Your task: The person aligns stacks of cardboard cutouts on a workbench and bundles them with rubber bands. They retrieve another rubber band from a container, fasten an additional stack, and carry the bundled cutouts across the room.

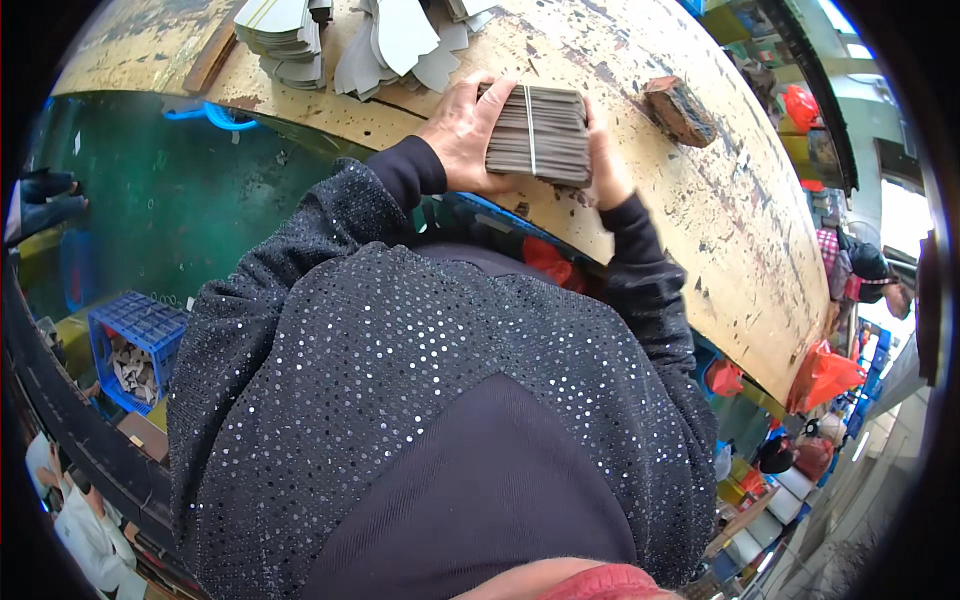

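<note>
A thick stack of grey-brown cut pieces (560, 135), bound round the middle by a pale band, is held between my two hands over the near edge of the worktable. My left hand (468, 135) presses its left side, thumb and fingers wrapped against the edge. Against the right side lies my right hand (608, 165), its fingers partly hidden behind the stack. What the pieces are made of I cannot tell. Beyond my left hand lie fanned grey and white cut pieces (400, 45).
The worn wooden table (730, 230) bears a rough brown block (680, 110) to the right and another pile of cut pieces (285, 40) at far left. A blue crate (140, 325) with scraps stands on the green floor. Red bags (825, 372) hang by the table's right end; other people work around.
</note>
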Tool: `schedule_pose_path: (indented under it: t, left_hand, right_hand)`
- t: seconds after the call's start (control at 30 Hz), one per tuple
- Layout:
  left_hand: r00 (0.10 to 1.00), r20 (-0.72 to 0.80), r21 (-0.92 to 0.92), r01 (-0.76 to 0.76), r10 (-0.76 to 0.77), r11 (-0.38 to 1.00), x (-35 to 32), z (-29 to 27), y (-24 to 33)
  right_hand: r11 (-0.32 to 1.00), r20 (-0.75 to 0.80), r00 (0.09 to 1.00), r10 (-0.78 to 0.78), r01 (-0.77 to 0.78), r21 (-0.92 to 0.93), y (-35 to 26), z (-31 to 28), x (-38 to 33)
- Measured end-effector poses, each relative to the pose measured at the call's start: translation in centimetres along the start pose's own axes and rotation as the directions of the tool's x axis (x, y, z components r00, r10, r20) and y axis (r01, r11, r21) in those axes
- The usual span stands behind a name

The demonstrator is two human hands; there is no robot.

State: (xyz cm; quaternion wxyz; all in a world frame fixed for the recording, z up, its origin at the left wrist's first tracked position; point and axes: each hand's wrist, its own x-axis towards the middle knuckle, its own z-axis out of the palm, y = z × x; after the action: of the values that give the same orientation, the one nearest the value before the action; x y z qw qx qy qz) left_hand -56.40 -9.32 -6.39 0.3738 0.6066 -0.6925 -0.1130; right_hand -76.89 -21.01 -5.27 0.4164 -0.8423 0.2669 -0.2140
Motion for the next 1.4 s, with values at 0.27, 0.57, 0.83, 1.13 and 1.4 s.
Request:
schedule_pose_path:
  t: [0.27,0.57,0.83,1.13,1.4]
  left_hand:
    - [1.000,0.006,-0.019,0.006,-0.006,1.000,0.7,-0.2,0.2]
    - [0.995,-0.101,0.060,0.000,0.006,0.998,0.0,-1.5,2.7]
    - [0.983,-0.114,0.122,-0.130,0.144,0.984,-0.9,-3.7,4.0]
    - [0.946,-0.124,0.181,-0.274,0.298,0.945,-2.7,-6.2,4.2]
    - [0.923,-0.062,0.232,-0.357,0.380,0.905,-3.0,-6.6,4.7]
  right_hand:
    - [0.990,-0.008,0.999,0.047,-0.045,0.133,-1.1,0.1,0.2]
    - [0.699,-0.127,0.982,-0.136,0.004,-0.715,-11.0,0.8,-0.4]
    - [0.872,-0.238,0.970,0.041,-0.151,-0.465,-12.5,2.0,-1.1]
    - [0.926,-0.271,0.939,0.212,-0.281,-0.251,-15.1,3.9,-3.5]
    - [0.835,-0.309,0.949,0.069,-0.224,-0.503,-15.8,5.4,-4.7]
